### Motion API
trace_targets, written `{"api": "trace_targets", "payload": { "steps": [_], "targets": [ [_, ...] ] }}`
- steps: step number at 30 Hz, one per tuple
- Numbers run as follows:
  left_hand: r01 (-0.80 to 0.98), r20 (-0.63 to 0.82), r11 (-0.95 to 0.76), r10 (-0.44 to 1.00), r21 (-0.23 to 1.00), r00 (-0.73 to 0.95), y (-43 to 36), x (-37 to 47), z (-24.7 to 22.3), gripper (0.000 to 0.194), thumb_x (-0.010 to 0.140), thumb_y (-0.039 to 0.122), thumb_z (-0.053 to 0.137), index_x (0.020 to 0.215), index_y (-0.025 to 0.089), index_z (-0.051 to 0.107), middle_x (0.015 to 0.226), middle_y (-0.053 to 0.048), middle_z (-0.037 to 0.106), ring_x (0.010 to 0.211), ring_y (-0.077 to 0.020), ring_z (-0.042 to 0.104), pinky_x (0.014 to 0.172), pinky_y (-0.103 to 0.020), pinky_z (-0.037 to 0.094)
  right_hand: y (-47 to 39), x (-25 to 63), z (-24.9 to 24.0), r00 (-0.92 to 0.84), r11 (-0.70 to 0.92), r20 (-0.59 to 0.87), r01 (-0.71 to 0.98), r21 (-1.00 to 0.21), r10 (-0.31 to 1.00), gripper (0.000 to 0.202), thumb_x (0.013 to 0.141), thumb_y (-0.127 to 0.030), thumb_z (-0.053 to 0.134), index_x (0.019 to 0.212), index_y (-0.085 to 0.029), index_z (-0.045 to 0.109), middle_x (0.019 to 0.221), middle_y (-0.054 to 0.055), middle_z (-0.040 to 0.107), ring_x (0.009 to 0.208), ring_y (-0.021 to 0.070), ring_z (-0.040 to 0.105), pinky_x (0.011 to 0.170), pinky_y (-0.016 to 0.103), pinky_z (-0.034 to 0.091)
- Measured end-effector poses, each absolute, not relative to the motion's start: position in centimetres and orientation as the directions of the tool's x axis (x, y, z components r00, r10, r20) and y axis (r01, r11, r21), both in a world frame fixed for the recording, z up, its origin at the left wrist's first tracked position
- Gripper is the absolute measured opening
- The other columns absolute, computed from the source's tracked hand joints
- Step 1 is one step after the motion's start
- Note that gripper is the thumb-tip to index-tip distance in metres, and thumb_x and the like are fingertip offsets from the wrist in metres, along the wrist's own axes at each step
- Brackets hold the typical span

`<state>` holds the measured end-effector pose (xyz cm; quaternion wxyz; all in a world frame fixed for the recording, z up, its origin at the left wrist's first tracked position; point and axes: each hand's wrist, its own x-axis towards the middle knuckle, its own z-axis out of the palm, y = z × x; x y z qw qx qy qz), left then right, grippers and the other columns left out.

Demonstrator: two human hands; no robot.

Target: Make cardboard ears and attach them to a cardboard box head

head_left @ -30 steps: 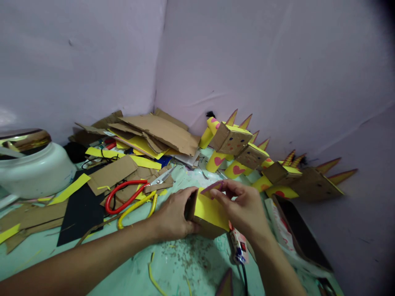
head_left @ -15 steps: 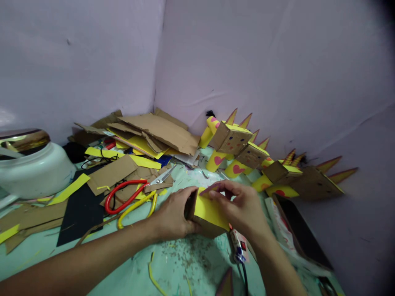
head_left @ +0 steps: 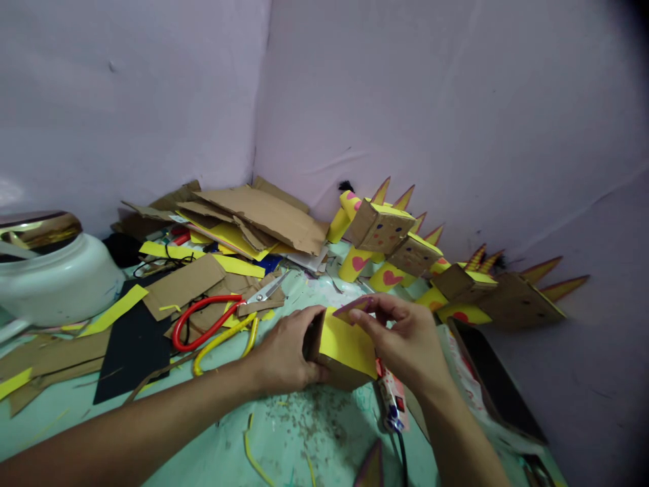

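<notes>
My left hand (head_left: pixel 289 352) grips the left side of a small cardboard box (head_left: pixel 347 348) whose top is covered in yellow paper. Thumb and fingers wrap round its edge. Above the box's far top edge, my right hand (head_left: pixel 400 338) pinches a purple-edged pointed cutout (head_left: pixel 352 309); whether it touches the yellow top I cannot tell. A glue gun (head_left: pixel 393 399) with a red switch and a black cord lies just right of the box. Another pointed cutout (head_left: pixel 372 465) rests on the table near the bottom edge.
Red-handled scissors (head_left: pixel 207 321) and a yellow-handled pair (head_left: pixel 223 345) lie left of my hands. Cardboard sheets (head_left: pixel 268 210) are piled at the back. Decorated boxes with spikes (head_left: pixel 382 226) stand along the right wall. A white pot (head_left: pixel 55 277) sits far left; a dark tray (head_left: pixel 497 379) is at right.
My right hand has shifted slightly right with the pointed cutout, uncovering more of the box's yellow top. My left hand and the box stay nearly still.
</notes>
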<state>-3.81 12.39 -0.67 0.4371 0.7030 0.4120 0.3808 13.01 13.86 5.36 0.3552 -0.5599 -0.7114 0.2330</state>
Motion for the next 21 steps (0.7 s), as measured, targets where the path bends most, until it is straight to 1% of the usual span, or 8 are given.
{"api": "trace_targets", "payload": {
  "steps": [3, 8, 14, 21],
  "targets": [
    [0.224, 0.183, -0.281, 0.908, 0.933, 0.376, 12.3, -3.8, -0.6, 0.056, 0.06, 0.032, 0.077, 0.109, 0.021, 0.053, 0.103, -0.004, 0.065, 0.088, -0.0234, 0.061, 0.072, -0.031, 0.048, 13.9, 12.8, 5.3, -0.109, 0.277, 0.27, 0.625, -0.73, 0.957, 0.013, 0.071, -0.025, 0.06, 0.07, -0.021, 0.072, 0.065, 0.002, 0.069, 0.057, 0.0161, 0.055, 0.055, 0.027, 0.04],
    [0.287, 0.155, -0.265, 0.922, 0.92, 0.354, 12.5, -3.8, -0.8, 0.065, 0.058, 0.033, 0.077, 0.117, 0.022, 0.051, 0.109, -0.007, 0.064, 0.095, -0.0282, 0.06, 0.078, -0.036, 0.048, 14.1, 12.5, 4.4, -0.194, 0.333, 0.281, 0.701, -0.63, 0.94, 0.014, 0.072, -0.024, 0.059, 0.07, -0.026, 0.073, 0.06, -0.001, 0.065, 0.056, 0.0155, 0.052, 0.053, 0.026, 0.038],
    [0.305, 0.146, -0.258, 0.927, 0.917, 0.345, 12.6, -3.8, -1.1, 0.069, 0.057, 0.034, 0.077, 0.12, 0.021, 0.051, 0.114, -0.008, 0.063, 0.101, -0.0306, 0.058, 0.083, -0.04, 0.046, 14.1, 12.6, 4.4, -0.212, 0.342, 0.282, 0.739, -0.58, 0.936, 0.015, 0.072, -0.023, 0.058, 0.071, -0.027, 0.072, 0.06, -0.001, 0.063, 0.057, 0.0158, 0.052, 0.054, 0.026, 0.038],
    [0.31, 0.138, -0.252, 0.928, 0.917, 0.347, 12.6, -3.9, -1.0, 0.067, 0.057, 0.034, 0.076, 0.119, 0.021, 0.052, 0.112, -0.008, 0.064, 0.099, -0.0307, 0.058, 0.082, -0.039, 0.046, 14.0, 12.5, 4.5, -0.189, 0.32, 0.279, 0.759, -0.566, 0.942, 0.014, 0.072, -0.024, 0.058, 0.07, -0.026, 0.072, 0.058, -0.001, 0.062, 0.055, 0.0155, 0.051, 0.052, 0.026, 0.036]
  ]
}}
